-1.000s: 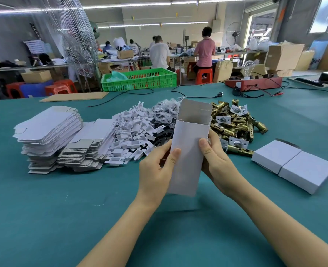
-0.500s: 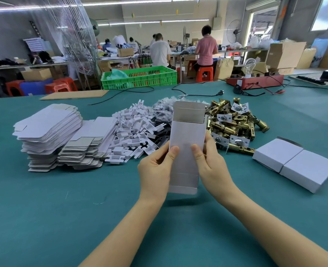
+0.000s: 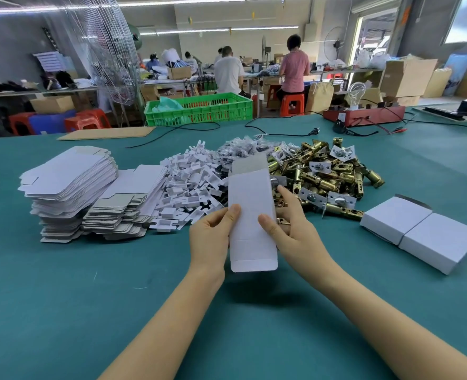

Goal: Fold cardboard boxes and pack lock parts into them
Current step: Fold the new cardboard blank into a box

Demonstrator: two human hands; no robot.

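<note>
Directly before the brass latch pile (image 3: 325, 176), raised off the table (image 3: 62, 311), the flat carton blank (image 3: 251, 220) is pinched at both edges — left hand (image 3: 209, 239) and right hand (image 3: 289, 234), thumbs on its face. Risk: uneven squeeze could crease a panel, not open it; the far flap (image 3: 250, 164) is unfolded.

Strip lights (image 3: 183, 2) run above grey walls (image 3: 13, 42), red stools (image 3: 291, 104) and benches.
</note>
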